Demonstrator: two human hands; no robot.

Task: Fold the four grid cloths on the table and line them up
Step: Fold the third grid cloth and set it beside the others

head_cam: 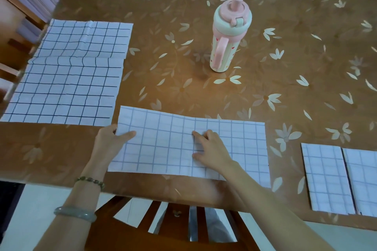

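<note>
Nearest the front edge of the worktop lies the half-folded grid cloth. The left hand pinches its left edge, thumb on top. The right hand presses flat on its middle, index finger and thumb spread. Right of it, two folded cloths lie side by side. Farther left lies an unfolded grid cloth. A pink bottle stands beyond.
</note>
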